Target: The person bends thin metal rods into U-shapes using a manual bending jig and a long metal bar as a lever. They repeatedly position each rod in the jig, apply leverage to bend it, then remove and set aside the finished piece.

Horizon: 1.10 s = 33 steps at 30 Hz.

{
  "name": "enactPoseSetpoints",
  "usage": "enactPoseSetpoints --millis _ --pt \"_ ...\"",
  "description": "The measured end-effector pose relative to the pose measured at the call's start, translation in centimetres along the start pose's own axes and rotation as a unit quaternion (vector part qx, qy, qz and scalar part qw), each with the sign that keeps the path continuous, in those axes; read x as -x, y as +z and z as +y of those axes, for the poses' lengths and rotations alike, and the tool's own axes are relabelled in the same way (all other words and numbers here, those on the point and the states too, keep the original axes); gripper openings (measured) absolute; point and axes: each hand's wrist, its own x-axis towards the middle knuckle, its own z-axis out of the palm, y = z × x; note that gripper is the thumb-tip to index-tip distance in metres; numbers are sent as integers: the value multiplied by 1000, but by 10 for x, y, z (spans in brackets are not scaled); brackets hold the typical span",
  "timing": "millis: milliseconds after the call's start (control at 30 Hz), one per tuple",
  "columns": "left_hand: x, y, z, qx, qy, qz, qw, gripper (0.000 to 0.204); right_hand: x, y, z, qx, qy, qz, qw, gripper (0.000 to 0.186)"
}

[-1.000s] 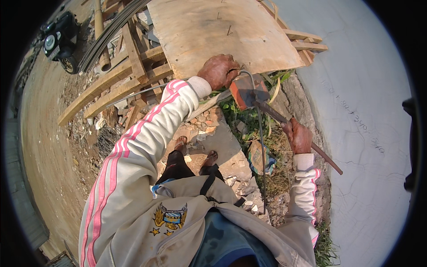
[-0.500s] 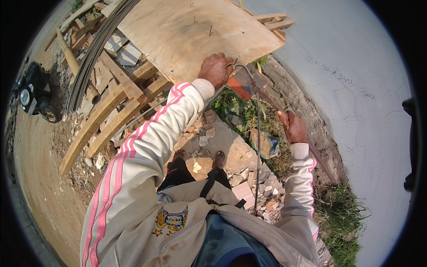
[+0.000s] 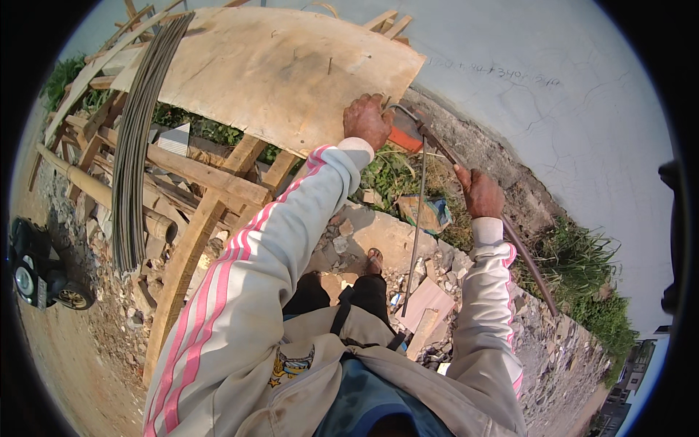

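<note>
Where the fine-cracked grey wall point(image 3: 561, 138) rises beyond the fingers of the right hand point(image 3: 482, 194), a stained plywood board point(image 3: 247, 76) with jutting nails spreads ahead and left, its near corner beside the fingers of the left hand point(image 3: 368, 120). Rough timber beams point(image 3: 191, 266) and a bundle of thin brown rods point(image 3: 140, 156) lie farther left of those fingers. Right fingers wrap firmly around a long brown bar point(image 3: 524, 253); its far end meets a slender bent rod point(image 3: 417, 226), which hooks toward the curled left fingers, their grip hidden. Below the right fingers rests a pinkish tile point(image 3: 424, 306); between both hands, under the bend, an orange-faced block point(image 3: 405, 140).
</note>
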Motion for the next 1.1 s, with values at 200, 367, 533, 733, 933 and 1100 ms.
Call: enactPoseSetpoints --millis 200,367,533,733,933,1100 --pt "-5 -13 12 35 41 -15 998 37 1 -3 -7 18 7 26 999 72" --pt "45 -37 51 98 372 -126 914 39 -2 -5 -4 10 21 -8 1000 70" --pt "109 -49 67 138 492 -400 761 28 -5 -2 -2 -4 8 -19 1000 72" --pt "104 -42 56 200 470 -421 750 14 5 -16 57 -163 -83 -105 978 79" --pt "105 -44 58 177 471 -427 751 15 68 -45 159 -103 1 -158 982 78" --pt "105 -44 61 194 478 -402 756 18 73 -40 166 -55 30 -123 990 76"
